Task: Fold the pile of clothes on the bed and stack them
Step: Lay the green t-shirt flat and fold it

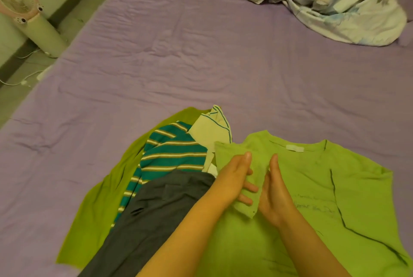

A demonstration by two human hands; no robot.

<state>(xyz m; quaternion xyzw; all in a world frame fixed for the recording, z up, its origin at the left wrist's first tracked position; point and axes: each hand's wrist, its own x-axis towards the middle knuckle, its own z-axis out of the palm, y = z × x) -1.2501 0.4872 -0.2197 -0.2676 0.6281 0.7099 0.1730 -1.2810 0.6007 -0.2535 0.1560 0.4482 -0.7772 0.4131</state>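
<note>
2 forearms enter from the lower edge of the head view, both bare to the frame border; no sleeve, cuff or glove covers either. The left hand (232, 178) and right hand (273, 196) are uncovered. No ring, watch, bracelet or strap shows on fingers or wrists. Fingernails appear short and unpainted. Upper arms and torso fall outside view.

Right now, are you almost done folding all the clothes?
Not nearly. No folded stack shows anywhere on the bed. The green T-shirt lies spread flat, and the left hand and right hand are turning its sleeve inward. The striped top, grey garment, pale garment and another green piece are still heaped unfolded.
</note>
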